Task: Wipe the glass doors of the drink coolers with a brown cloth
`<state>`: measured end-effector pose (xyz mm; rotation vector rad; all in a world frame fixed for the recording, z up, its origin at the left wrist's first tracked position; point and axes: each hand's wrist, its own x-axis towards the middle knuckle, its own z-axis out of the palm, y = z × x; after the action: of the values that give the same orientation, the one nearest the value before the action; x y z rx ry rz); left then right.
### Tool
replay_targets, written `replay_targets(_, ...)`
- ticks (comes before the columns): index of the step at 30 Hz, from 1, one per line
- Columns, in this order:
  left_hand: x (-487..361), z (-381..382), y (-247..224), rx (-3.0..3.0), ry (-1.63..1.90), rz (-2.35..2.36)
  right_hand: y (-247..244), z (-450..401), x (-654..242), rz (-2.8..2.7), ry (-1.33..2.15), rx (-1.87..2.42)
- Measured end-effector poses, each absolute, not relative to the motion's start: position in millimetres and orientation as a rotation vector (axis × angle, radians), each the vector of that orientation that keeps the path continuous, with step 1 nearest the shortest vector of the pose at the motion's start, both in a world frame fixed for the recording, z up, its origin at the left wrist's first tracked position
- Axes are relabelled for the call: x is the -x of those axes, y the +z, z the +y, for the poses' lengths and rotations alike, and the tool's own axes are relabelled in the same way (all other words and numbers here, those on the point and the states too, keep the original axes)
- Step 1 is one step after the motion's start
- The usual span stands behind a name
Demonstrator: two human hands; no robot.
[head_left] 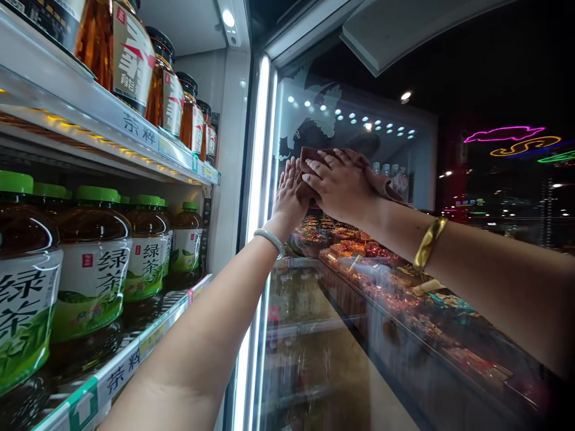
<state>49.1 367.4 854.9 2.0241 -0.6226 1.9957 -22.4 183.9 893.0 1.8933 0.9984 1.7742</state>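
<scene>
My right hand [344,185] presses a brown cloth [309,157] against the glass door [332,347], its fingers spread over the fabric. One loose end of the cloth hangs out past the wrist, which wears a gold bangle. Just to its left, my left hand [290,194] lies flat near the door's lit edge, fingers extended, touching or very close to the cloth. A pale bangle circles the left wrist. The palms of both hands are hidden from view.
At left are cooler shelves: amber tea bottles [171,99] on the upper shelf [139,129], green-capped tea bottles [96,263] on the lower one. A bright light strip [258,149] runs along the door frame. Through or on the glass appear bins of wrapped goods [395,293] and neon lights.
</scene>
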Motion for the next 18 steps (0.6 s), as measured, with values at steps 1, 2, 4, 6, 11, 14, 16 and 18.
replay_targets(1, -48.3, 363.2, 848.7, -2.015, 1.996, -0.615, 885.5, 178.1, 24.4, 1.015, 1.758, -1.88)
replay_targets(2, -46.7, 358.0, 842.0, -2.006, 1.999, -0.615, 880.7, 170.2, 26.8, 1.028, 1.745, -1.871)
replay_targets(4, -41.5, 344.9, 829.1, -1.981, 2.009, -0.628, 878.8, 153.2, 31.2, 1.036, 1.744, -1.863)
replay_targets(6, -34.9, 330.2, 819.5, -1.969, 2.021, -0.657, 882.3, 142.3, 33.8, 1.004, 1.821, -1.88)
replay_targets(11, -23.0, 307.0, 809.5, -1.987, 1.992, -0.678, 867.6, 154.3, 33.8, 0.848, 2.001, -2.033)
replay_targets(14, -18.3, 308.5, 799.0, -1.958, 1.955, -0.68, 839.1, 148.0, 38.5, 0.891, 1.927, -1.998)
replay_targets(16, -15.0, 310.0, 788.7, -1.946, 1.928, -0.695, 823.7, 128.3, 45.4, 0.961, 1.846, -1.925)
replay_targets(18, -12.2, 307.3, 779.1, -1.938, 1.911, -0.701, 817.1, 106.5, 52.7, 0.999, 1.828, -1.873)
